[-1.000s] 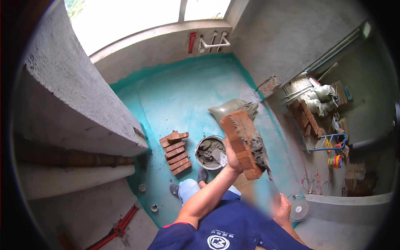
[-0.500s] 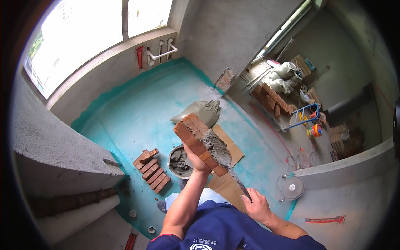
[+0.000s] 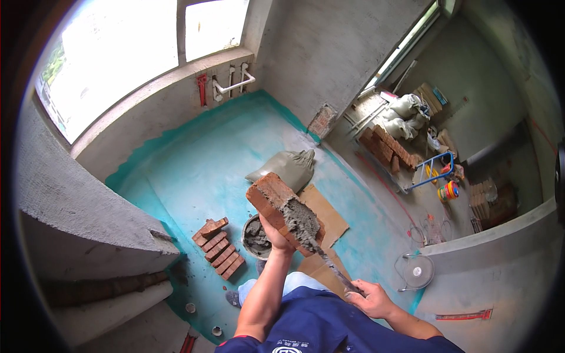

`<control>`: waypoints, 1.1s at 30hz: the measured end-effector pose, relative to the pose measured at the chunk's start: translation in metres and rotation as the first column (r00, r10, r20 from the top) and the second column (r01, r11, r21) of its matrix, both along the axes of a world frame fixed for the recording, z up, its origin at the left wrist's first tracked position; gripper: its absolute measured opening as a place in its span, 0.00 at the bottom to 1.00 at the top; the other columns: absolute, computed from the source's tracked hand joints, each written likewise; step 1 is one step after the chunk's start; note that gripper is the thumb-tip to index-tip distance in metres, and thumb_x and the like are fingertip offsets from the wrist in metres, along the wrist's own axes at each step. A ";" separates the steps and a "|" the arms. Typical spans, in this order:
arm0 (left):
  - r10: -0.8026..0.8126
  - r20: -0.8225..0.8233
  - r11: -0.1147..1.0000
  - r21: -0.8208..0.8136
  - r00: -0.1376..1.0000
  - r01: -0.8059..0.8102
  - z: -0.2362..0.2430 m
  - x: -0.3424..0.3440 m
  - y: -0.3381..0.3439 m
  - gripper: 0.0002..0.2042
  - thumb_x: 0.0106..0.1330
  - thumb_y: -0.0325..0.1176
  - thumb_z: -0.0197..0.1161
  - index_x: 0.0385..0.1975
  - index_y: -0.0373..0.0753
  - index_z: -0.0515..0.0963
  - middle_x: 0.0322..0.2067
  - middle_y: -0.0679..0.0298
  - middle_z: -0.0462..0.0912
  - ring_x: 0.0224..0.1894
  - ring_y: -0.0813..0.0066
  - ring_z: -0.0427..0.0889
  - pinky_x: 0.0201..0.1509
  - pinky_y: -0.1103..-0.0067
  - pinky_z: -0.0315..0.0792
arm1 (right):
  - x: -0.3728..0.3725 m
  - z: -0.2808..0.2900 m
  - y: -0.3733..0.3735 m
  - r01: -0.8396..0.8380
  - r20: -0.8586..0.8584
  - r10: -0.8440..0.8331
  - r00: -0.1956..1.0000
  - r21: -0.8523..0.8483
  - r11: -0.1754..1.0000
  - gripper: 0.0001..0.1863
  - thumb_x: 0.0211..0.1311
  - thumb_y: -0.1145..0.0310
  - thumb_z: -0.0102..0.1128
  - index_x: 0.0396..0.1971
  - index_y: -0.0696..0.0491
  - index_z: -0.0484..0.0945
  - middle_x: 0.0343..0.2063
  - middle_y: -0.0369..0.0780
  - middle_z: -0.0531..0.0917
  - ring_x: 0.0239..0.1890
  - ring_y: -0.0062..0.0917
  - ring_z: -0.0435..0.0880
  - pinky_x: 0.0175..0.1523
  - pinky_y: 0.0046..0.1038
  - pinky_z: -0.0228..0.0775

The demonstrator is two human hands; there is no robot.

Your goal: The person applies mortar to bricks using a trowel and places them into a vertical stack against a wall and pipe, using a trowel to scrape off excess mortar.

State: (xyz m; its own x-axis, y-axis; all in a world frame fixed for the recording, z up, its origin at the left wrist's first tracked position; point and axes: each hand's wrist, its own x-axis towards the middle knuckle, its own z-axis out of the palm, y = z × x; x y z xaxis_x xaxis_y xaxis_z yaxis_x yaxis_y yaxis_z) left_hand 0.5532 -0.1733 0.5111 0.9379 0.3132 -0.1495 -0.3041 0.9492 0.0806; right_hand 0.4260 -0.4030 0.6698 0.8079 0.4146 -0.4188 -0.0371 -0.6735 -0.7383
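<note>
Raised in front of me, a reddish brick (image 3: pixel 265 204) rests in my left hand (image 3: pixel 275 236), whose fingers wrap its lower edge. Wet grey mortar (image 3: pixel 301 219) coats the right part of the brick's upper face, while the left end is bare. My right hand (image 3: pixel 372 300) is closed around the handle of a trowel (image 3: pixel 331 265). The trowel's blade meets the mortar at the brick's right end and is smeared with it. Below the brick stands a bucket of mortar (image 3: pixel 255 239), partly hidden by my left hand and forearm.
Several bricks (image 3: pixel 220 250) are piled on the teal-coated floor left of the bucket. A tied sack (image 3: pixel 285 169) and flat cardboard (image 3: pixel 325 213) lie beyond the brick. A round fan (image 3: pixel 416 272) stands at right by the low wall. Bags and a blue-framed cart (image 3: pixel 432 170) occupy the adjoining area.
The trowel blade has shifted along the brick, and the mortar now sits more heaped toward the brick's middle. The brick's upper face is turned more into view. The whole view has shifted slightly.
</note>
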 end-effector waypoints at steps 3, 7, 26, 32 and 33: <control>0.011 0.074 1.000 0.011 0.997 -0.012 0.016 -0.002 0.000 0.31 0.69 0.61 0.39 0.60 0.42 0.65 0.50 0.61 0.76 0.51 0.63 0.75 0.58 0.67 0.70 | 0.006 0.003 0.013 0.091 -0.027 -0.090 0.996 0.006 0.996 0.15 0.61 0.70 0.60 0.46 0.59 0.75 0.32 0.49 0.81 0.36 0.42 0.82 0.42 0.35 0.73; -0.047 0.243 0.999 0.017 0.969 0.045 0.035 -0.005 -0.001 0.31 0.70 0.61 0.39 0.60 0.42 0.65 0.51 0.62 0.75 0.53 0.64 0.74 0.60 0.68 0.68 | 0.023 -0.001 0.064 -0.044 0.498 0.089 0.863 -0.102 0.994 0.21 0.61 0.72 0.56 0.54 0.61 0.68 0.39 0.52 0.77 0.41 0.49 0.78 0.45 0.38 0.71; 0.038 0.159 0.999 0.024 0.987 -0.042 0.009 0.009 0.049 0.26 0.71 0.56 0.43 0.58 0.42 0.67 0.51 0.63 0.76 0.51 0.64 0.77 0.57 0.66 0.72 | 0.020 0.025 0.037 -0.058 0.262 0.046 0.964 0.042 0.997 0.20 0.62 0.68 0.59 0.52 0.60 0.75 0.34 0.45 0.83 0.39 0.31 0.83 0.46 0.28 0.73; -0.039 0.204 0.999 0.043 0.978 0.031 0.028 -0.001 0.061 0.28 0.71 0.57 0.43 0.60 0.43 0.66 0.54 0.63 0.75 0.53 0.63 0.76 0.59 0.65 0.71 | 0.060 0.011 0.014 0.064 -0.089 -0.057 0.994 0.080 0.995 0.16 0.66 0.67 0.55 0.50 0.57 0.77 0.21 0.36 0.78 0.23 0.18 0.76 0.30 0.23 0.69; 0.001 0.183 0.996 0.085 0.983 -0.017 0.040 -0.002 0.060 0.28 0.71 0.57 0.42 0.61 0.42 0.66 0.55 0.62 0.75 0.54 0.63 0.75 0.60 0.65 0.70 | 0.060 0.015 0.014 -0.025 -0.012 0.025 1.000 0.038 0.999 0.14 0.66 0.67 0.54 0.48 0.57 0.77 0.21 0.38 0.78 0.23 0.21 0.76 0.31 0.24 0.69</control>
State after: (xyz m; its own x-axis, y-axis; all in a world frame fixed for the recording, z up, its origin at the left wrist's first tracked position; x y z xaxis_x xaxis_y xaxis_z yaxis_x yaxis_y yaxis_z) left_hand 0.5508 -0.1129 0.5507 0.9441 0.3257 0.0515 -0.3294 0.9385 0.1037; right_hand 0.4859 -0.3892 0.6849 0.7922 0.4504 -0.4119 -0.0297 -0.6456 -0.7631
